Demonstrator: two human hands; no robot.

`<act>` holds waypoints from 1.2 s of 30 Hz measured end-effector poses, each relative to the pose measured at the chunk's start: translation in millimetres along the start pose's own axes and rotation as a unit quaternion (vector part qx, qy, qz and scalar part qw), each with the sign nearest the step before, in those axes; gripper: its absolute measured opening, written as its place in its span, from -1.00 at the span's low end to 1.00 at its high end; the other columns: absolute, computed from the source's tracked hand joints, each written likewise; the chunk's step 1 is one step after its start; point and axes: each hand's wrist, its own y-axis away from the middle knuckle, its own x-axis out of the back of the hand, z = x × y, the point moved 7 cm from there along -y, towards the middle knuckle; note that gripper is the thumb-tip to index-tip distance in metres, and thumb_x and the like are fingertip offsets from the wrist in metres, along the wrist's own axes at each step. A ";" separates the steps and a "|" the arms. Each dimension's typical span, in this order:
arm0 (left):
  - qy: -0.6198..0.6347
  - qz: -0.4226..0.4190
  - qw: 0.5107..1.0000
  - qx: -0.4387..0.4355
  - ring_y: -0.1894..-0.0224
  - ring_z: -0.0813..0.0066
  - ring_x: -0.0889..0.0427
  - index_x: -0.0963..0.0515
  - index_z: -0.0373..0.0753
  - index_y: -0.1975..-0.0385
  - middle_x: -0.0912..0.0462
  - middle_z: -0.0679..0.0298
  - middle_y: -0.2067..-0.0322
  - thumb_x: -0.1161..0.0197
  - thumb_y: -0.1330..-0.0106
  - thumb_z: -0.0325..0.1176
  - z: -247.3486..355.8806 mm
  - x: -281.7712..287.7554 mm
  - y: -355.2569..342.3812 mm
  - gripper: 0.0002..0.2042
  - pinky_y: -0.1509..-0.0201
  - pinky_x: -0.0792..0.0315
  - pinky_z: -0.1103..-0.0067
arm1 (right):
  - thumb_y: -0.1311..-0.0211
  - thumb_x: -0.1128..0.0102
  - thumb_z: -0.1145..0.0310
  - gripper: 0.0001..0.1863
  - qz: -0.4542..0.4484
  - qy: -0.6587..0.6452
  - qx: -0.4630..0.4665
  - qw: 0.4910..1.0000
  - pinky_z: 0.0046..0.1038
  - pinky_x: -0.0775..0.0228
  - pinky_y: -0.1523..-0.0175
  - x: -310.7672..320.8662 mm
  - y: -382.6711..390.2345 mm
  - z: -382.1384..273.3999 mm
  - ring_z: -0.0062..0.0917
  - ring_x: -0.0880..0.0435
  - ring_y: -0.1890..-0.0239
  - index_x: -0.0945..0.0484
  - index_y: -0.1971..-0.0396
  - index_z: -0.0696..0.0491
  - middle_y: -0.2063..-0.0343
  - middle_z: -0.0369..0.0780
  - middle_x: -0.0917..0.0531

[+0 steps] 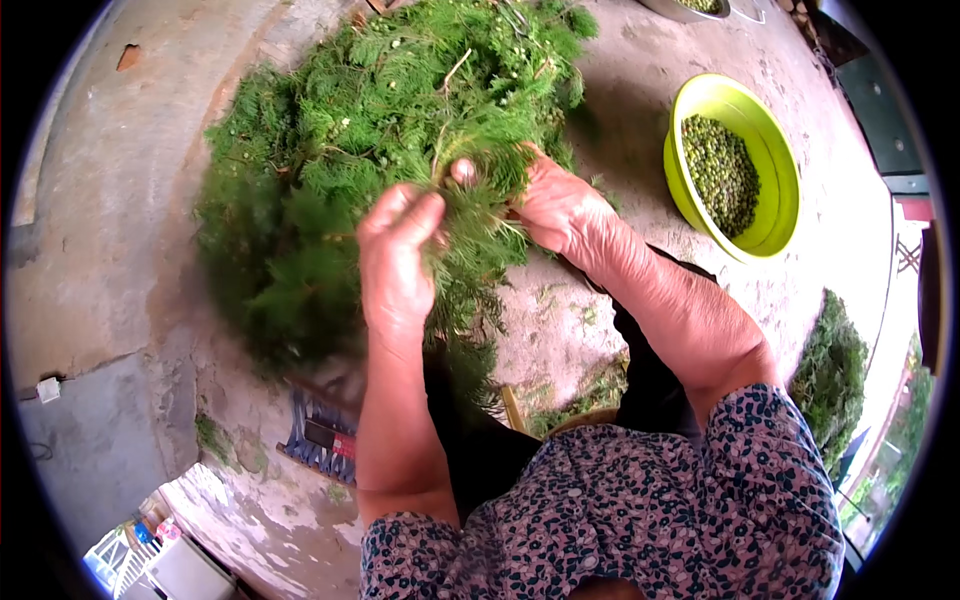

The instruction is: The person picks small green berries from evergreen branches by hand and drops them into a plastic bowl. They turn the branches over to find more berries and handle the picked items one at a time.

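Note:
A feathery green conifer branch [470,245] hangs between my hands, over the near edge of a large heap of similar cut branches [370,110]. My left hand [398,260] is closed on its stem, thumb against the fingers. At the branch's other side, my right hand [562,205] curls into the foliage, which hides most of its fingers. Small pale green cones show here and there in the heap. To the right, a yellow-green plastic basin [778,165] holds many small round green cones [718,175].
A metal bowl [690,8] with more green cones stands at the far right. Another clump of greenery [832,370] lies by the right wall. A blue-grey item with a dark and red panel [325,438] lies on the concrete floor left of my legs. White furniture [180,572] stands at the lower left.

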 end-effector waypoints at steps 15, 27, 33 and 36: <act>0.388 0.006 0.917 0.091 0.55 0.50 -0.22 -0.33 -0.40 0.45 -0.30 0.24 0.57 0.04 -0.21 -0.39 -17.0 55.1 -30.8 -0.84 0.51 -0.19 0.58 | -0.20 0.08 0.52 -0.85 0.208 -0.375 0.215 0.877 -0.40 -0.41 0.20 282.0 16.1 -107.4 -0.32 -0.42 0.27 -0.29 0.26 0.24 0.32 -0.06 -0.38; 0.420 -0.081 0.903 0.046 0.70 0.56 -0.21 -0.29 -0.40 0.54 -0.31 0.22 0.59 0.06 -0.11 -0.58 1.6 56.0 -28.7 -0.96 0.68 -0.17 0.69 | -0.17 -0.10 0.28 -0.43 0.480 0.627 0.011 0.614 -0.58 -0.42 0.03 280.1 92.2 -114.9 -0.39 -0.53 0.08 -0.19 -0.14 0.19 0.06 0.02 -0.46; 0.358 -0.142 0.921 0.053 0.67 0.59 -0.15 -0.32 -0.41 0.40 -0.33 0.21 0.55 0.11 -0.21 -0.52 -6.9 42.1 -27.3 -0.91 0.67 -0.13 0.71 | -0.11 -0.06 0.46 -0.60 0.305 0.566 0.323 0.695 -0.46 -0.33 -0.07 180.7 25.7 -102.2 -0.38 -0.49 0.02 -0.40 0.00 0.05 0.08 -0.15 -0.51; 0.316 -0.136 0.937 0.062 0.67 0.57 -0.14 -0.32 -0.40 0.46 -0.29 0.20 0.57 0.10 -0.21 -0.49 -12.3 36.4 -25.2 -0.90 0.66 -0.12 0.70 | -0.02 -0.05 0.55 -0.46 0.155 0.770 0.388 0.482 -0.38 -0.06 -0.27 86.1 7.5 -56.7 -0.35 -0.27 -0.18 -0.31 -0.09 -0.06 -0.09 -0.16 -0.36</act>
